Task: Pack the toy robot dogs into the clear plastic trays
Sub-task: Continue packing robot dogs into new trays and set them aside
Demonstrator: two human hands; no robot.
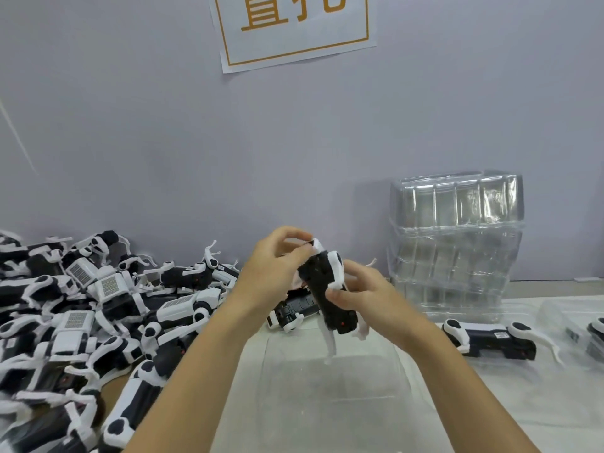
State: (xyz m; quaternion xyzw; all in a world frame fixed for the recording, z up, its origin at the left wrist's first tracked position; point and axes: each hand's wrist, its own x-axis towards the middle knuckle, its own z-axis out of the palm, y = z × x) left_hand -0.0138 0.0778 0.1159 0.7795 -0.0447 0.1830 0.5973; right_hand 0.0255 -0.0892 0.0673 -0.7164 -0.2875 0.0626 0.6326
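both hands are working one toy robot dog (327,289) over the empty clear tray (333,380); left hand (277,256) pinching its top leg, probably folding it to fit; right hand (366,292) clamping the body steady

Both bare forearms are reaching up from the bottom edge, the left one entering at about 7 o'clock and the right one at about 5 o'clock, and they are converging toward the middle of the view. The left hand (277,259) is sitting slightly higher, at about 11 o'clock from the right hand (369,289); its fingers are curling inward and its fingertips are pinching the white upper end of the toy robot dog (327,289). The right hand is facing it with its palm turned leftward, its thumb and curled fingers gripping the dog's black body from the 3 o'clock side. Both wrists are staying roughly straight, raised above the tabletop (523,403).
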